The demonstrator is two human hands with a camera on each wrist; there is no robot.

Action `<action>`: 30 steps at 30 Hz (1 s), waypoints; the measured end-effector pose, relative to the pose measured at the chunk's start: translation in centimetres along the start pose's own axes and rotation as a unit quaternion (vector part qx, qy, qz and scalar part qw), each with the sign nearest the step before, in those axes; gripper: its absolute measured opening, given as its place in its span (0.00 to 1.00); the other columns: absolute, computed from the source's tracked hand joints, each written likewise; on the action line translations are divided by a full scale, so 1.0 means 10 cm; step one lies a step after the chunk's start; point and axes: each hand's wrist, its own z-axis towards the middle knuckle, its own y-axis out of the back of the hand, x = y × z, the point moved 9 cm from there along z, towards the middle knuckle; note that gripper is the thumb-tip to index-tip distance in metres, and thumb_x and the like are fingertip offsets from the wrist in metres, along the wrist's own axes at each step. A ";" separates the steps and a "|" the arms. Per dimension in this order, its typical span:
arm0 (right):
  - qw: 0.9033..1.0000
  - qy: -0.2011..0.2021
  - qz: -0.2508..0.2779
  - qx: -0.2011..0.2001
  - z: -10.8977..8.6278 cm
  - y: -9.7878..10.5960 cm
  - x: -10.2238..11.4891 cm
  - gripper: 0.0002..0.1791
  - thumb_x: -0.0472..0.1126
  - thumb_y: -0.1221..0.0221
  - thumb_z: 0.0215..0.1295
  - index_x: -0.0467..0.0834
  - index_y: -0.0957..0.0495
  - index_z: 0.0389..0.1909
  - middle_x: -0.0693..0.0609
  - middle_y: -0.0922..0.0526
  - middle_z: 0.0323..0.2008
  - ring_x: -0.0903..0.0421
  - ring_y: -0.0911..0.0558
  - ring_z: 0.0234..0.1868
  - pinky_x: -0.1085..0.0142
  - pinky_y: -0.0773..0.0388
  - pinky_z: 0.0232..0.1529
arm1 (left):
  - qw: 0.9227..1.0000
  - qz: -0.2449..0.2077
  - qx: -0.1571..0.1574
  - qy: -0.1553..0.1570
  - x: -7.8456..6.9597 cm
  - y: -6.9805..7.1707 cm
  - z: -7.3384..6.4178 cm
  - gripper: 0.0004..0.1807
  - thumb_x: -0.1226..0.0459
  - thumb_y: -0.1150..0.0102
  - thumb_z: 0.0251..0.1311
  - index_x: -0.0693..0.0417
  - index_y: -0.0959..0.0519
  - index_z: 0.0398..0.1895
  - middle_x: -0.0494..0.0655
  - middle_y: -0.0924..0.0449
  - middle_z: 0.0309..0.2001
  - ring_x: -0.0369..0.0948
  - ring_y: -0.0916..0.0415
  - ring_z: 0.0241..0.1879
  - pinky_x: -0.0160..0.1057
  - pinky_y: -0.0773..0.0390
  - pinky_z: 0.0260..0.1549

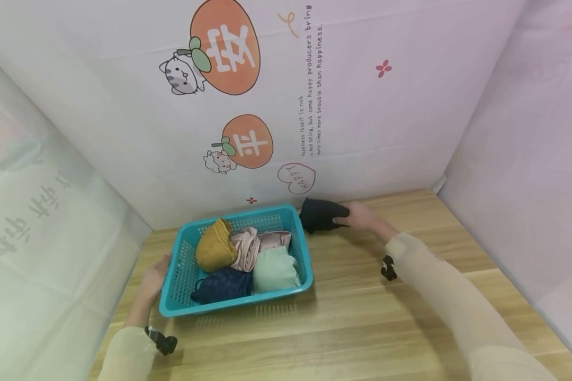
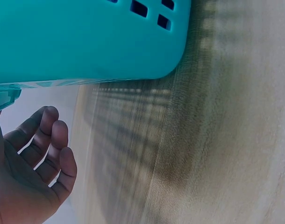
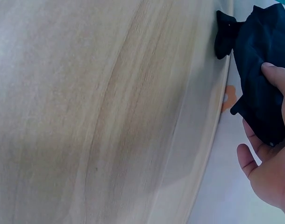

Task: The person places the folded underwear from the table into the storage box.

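My right hand [image 1: 359, 216] grips a bundled black garment [image 1: 321, 215] just beyond the right rim of a turquoise plastic basket [image 1: 242, 299]. In the right wrist view the thumb lies across the dark cloth [image 3: 259, 42], fingers beneath it. My left hand [image 1: 153, 278] is at the basket's left side, by its rim. The left wrist view shows that hand's loosely bent fingers [image 2: 51, 149] apart from the basket wall. Inside the basket lie a mustard bundle [image 1: 216, 246], pinkish satin cloth [image 1: 245, 248], a mint bundle [image 1: 275, 270] and a navy bundle [image 1: 224, 286].
The basket stands on a wood-grain table [image 1: 352, 323], near its back edge. Behind rises a white printed cloth wall [image 1: 362, 121]. More pale cloth hangs at the left [image 1: 52, 254] and right [image 1: 529, 174]. A small black device [image 1: 164, 341] is on each wrist.
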 end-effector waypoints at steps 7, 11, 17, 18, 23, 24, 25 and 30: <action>1.000 0.014 0.003 -0.020 -0.05 0.07 0.06 0.26 0.51 0.36 0.66 0.42 0.22 0.60 0.40 0.17 0.57 0.40 0.19 0.60 0.44 0.25 0.63 | 1.000 0.004 -0.004 -0.011 -0.05 0.03 0.01 0.56 0.27 0.83 0.66 0.67 0.45 0.75 0.74 0.39 0.71 0.67 0.32 0.66 0.61 0.26 0.60; 0.999 0.010 0.006 -0.030 -0.08 0.10 0.07 0.26 0.52 0.36 0.66 0.40 0.21 0.58 0.39 0.16 0.56 0.39 0.20 0.60 0.44 0.25 0.63 | 1.000 0.003 -0.008 -0.012 -0.04 0.03 0.00 0.55 0.29 0.82 0.68 0.68 0.45 0.75 0.74 0.39 0.70 0.67 0.33 0.66 0.62 0.27 0.61; 0.998 0.010 0.027 -0.049 -0.12 0.16 0.11 0.26 0.53 0.37 0.67 0.39 0.21 0.57 0.38 0.17 0.56 0.38 0.20 0.59 0.44 0.25 0.62 | 1.000 0.002 -0.013 -0.011 -0.03 0.02 -0.01 0.55 0.29 0.82 0.68 0.68 0.45 0.75 0.74 0.39 0.71 0.68 0.35 0.68 0.63 0.30 0.64; 0.998 0.013 0.030 -0.054 -0.12 0.18 0.12 0.25 0.53 0.37 0.67 0.39 0.21 0.57 0.38 0.17 0.56 0.38 0.19 0.59 0.44 0.25 0.62 | 1.000 0.002 -0.014 -0.011 -0.03 0.02 -0.01 0.55 0.29 0.82 0.68 0.68 0.45 0.75 0.74 0.39 0.71 0.68 0.35 0.68 0.63 0.31 0.64; 0.996 0.019 0.046 -0.069 -0.16 0.25 0.16 0.25 0.53 0.37 0.67 0.39 0.20 0.56 0.39 0.15 0.54 0.40 0.18 0.57 0.45 0.23 0.60 | 1.000 0.000 -0.012 -0.010 -0.03 0.01 -0.01 0.55 0.28 0.82 0.67 0.67 0.45 0.75 0.73 0.39 0.71 0.67 0.35 0.68 0.63 0.30 0.64; 0.996 0.018 0.048 -0.072 -0.17 0.27 0.16 0.25 0.53 0.37 0.67 0.39 0.20 0.55 0.40 0.15 0.53 0.41 0.18 0.56 0.46 0.22 0.59 | 1.000 0.000 -0.011 -0.010 -0.03 0.01 -0.01 0.55 0.28 0.82 0.67 0.67 0.45 0.75 0.73 0.39 0.71 0.67 0.35 0.68 0.63 0.30 0.64; 0.996 0.016 0.053 -0.074 -0.18 0.28 0.16 0.25 0.53 0.37 0.66 0.39 0.20 0.54 0.40 0.15 0.52 0.41 0.17 0.56 0.46 0.22 0.59 | 1.000 -0.001 -0.010 -0.008 -0.02 0.01 -0.01 0.55 0.28 0.82 0.67 0.67 0.45 0.76 0.72 0.39 0.71 0.67 0.36 0.68 0.63 0.31 0.64; 0.995 0.019 0.061 -0.080 -0.22 0.35 0.18 0.26 0.54 0.37 0.67 0.39 0.21 0.57 0.40 0.15 0.54 0.41 0.18 0.57 0.46 0.22 0.59 | 1.000 0.002 -0.006 -0.004 -0.01 0.00 -0.01 0.56 0.27 0.82 0.66 0.66 0.46 0.76 0.72 0.42 0.73 0.68 0.39 0.70 0.64 0.34 0.66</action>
